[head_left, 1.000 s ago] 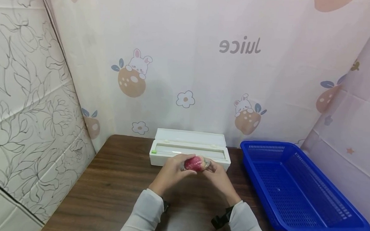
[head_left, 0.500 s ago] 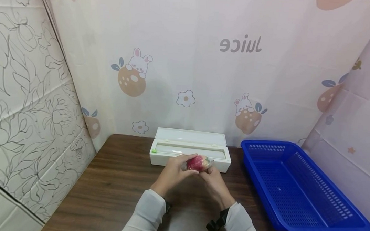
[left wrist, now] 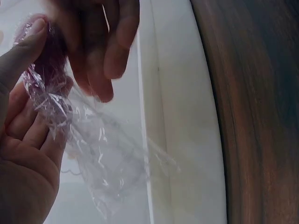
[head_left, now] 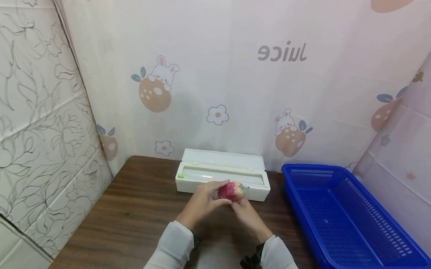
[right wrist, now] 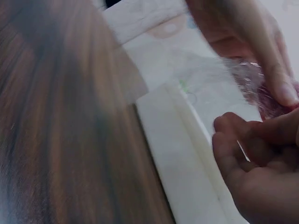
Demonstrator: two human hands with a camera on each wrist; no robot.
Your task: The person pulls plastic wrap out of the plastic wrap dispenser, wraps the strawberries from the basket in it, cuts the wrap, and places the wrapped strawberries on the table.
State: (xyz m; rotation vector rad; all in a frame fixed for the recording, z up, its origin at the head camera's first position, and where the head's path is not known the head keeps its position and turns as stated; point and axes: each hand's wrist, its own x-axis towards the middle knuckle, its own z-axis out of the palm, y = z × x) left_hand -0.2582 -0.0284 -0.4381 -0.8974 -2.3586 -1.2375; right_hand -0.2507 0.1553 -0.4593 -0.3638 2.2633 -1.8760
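A red fruit with a pale yellowish end [head_left: 230, 190], wrapped in crinkled cling film [left wrist: 100, 149], is held up in front of the white box. My left hand [head_left: 201, 201] grips its left end, thumb pressed on the film in the left wrist view; loose film trails below. At the fruit's lower right is my right hand [head_left: 247, 213], its curled fingers [right wrist: 229, 140] against the wrapped fruit. Its exact grip is partly hidden. Behind both hands, the white cling film dispenser box [head_left: 188, 186] stands with its lid raised and a green slider [head_left: 180, 176] at its left.
To the right stands a blue plastic basket [head_left: 323, 260] with perforated sides. Everything rests on a dark wooden table [head_left: 125, 215]. A patterned curtain [head_left: 218, 78] hangs close behind the box, and another covers the left side.
The right hand has shifted left and down, from the fruit's right end to its lower right side, uncovering the pale tip. The left hand keeps its hold almost unmoved.
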